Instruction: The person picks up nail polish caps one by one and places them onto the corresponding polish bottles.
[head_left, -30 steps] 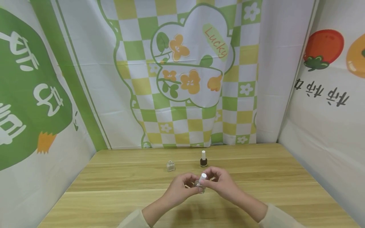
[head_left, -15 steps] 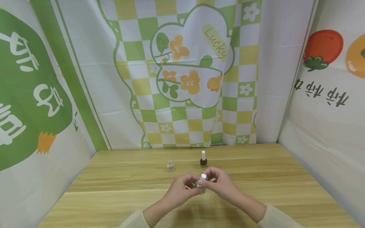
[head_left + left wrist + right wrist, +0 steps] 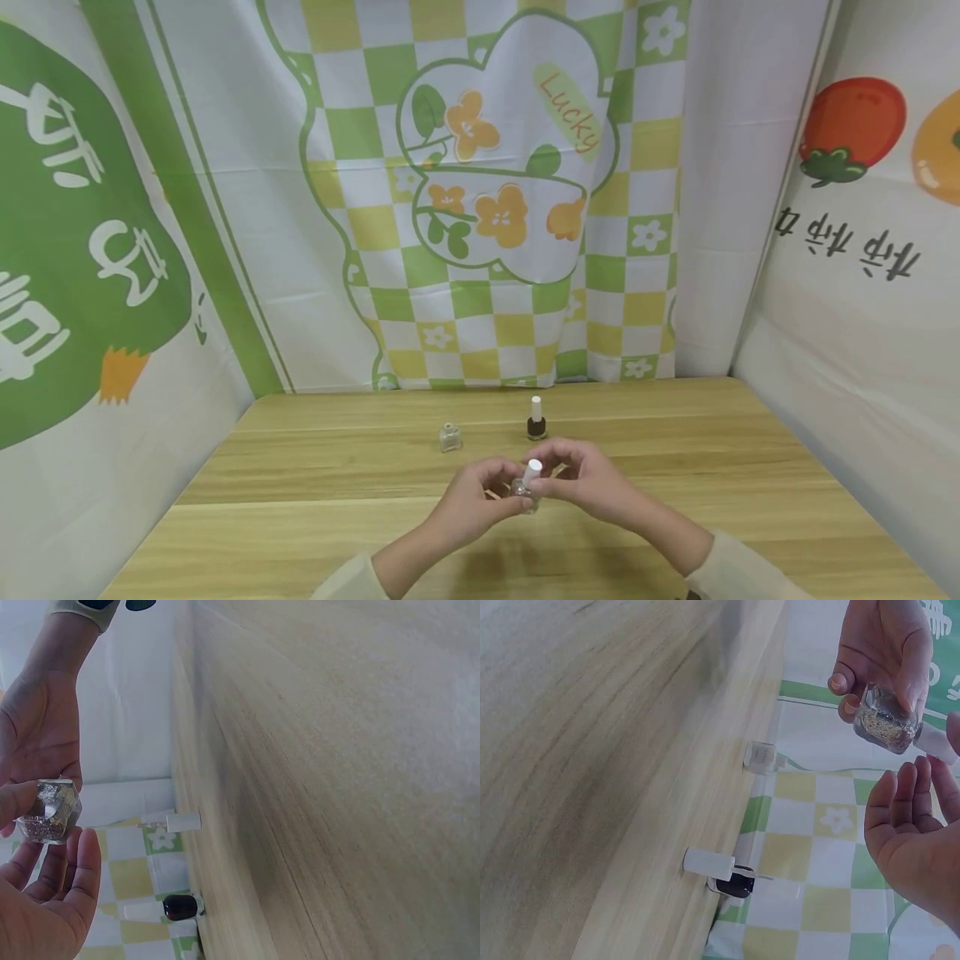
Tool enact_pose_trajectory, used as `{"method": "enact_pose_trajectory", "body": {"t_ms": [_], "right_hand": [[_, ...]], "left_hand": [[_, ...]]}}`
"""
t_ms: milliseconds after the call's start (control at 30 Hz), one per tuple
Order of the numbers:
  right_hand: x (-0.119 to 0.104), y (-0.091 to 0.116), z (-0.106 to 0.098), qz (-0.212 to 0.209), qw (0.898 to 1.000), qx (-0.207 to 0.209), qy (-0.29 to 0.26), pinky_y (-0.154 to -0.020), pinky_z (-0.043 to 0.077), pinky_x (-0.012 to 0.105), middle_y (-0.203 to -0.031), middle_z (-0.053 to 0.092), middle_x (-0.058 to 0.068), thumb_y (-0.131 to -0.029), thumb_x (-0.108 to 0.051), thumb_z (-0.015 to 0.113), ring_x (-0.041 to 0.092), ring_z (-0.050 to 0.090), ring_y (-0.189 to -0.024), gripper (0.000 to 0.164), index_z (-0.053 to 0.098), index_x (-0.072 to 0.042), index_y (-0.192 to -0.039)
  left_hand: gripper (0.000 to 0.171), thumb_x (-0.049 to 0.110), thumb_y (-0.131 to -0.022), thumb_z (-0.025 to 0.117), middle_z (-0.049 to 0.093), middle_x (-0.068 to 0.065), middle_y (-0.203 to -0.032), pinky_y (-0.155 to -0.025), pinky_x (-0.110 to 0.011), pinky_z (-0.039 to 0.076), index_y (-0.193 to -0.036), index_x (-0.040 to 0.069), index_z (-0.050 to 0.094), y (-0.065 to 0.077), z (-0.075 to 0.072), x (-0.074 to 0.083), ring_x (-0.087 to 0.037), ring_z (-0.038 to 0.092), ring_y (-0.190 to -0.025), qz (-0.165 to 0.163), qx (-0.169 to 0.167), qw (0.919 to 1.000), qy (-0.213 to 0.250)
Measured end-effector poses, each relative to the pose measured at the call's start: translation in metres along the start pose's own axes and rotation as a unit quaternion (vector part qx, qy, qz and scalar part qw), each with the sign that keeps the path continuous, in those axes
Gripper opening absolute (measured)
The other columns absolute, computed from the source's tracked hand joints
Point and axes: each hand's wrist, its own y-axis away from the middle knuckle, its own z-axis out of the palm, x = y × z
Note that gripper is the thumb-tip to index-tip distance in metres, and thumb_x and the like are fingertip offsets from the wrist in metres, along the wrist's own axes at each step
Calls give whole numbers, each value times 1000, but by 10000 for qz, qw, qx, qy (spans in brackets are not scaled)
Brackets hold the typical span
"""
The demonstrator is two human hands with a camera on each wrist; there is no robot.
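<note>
Pale sleeves (image 3: 746,567) reach in from the near edge of the wooden table (image 3: 315,517), and both hands meet above the tabletop. The left hand (image 3: 476,500) holds a small glass nail polish bottle (image 3: 527,499) by its body, thumb on one side and bent fingers on the other. The bottle is clear, with glitter inside, and is held off the table, slightly tilted. The right hand (image 3: 588,483) pinches the bottle's white cap (image 3: 532,472) between thumb and fingers, with the other fingers loosely bent. The cap is at the bottle's neck; how tightly it sits, I cannot tell.

Beyond the hands, a loose white cap (image 3: 709,864) stands on the table with its thin brush pointing up. It shows in both wrist views, on the near side of a dark polish bottle.

Further back and to the left, a clear bottle (image 3: 450,438) stands upright with its neck bare. To its right, well apart, is the dark polish bottle (image 3: 536,427), upright with a white cap on.

Behind the far edge of the table hangs a green, yellow and white checked cloth (image 3: 517,308) printed with flowers and "Lucky".
</note>
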Motion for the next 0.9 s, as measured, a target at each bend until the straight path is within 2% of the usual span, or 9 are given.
{"method": "enact_pose_trajectory", "body": {"t_ms": [233, 567, 900], "right_hand": [[-1, 1, 0, -117, 9999, -84, 14, -71, 53, 32, -98, 63, 11, -92, -11, 66, 18, 57, -88, 20, 68, -4, -111], [-2, 0, 5, 353, 9989, 314, 52, -74, 52, 31, -94, 65, 6, -90, -15, 69, 18, 58, -88, 15, 67, -4, -100], [-7, 0, 10, 399, 9977, 536, 74, -68, 48, 27, -86, 62, 6, -89, -15, 71, 16, 56, -80, 17, 66, -2, -98]], "left_hand": [[22, 20, -85, 75, 68, 2, -93, -69, -27, 53, -104, 10, 69, 1, 1, 0, -16, 61, -83, -56, 1, 10000, 42], [23, 17, -85, 75, 68, 2, -94, -66, -26, 51, -106, 10, 68, 0, 3, 1, -15, 60, -82, -95, 131, 9999, 37], [22, 19, -85, 75, 69, 4, -94, -66, -27, 52, -104, 11, 69, -1, 3, 1, -14, 61, -82, 35, 155, 9998, -121]]}}
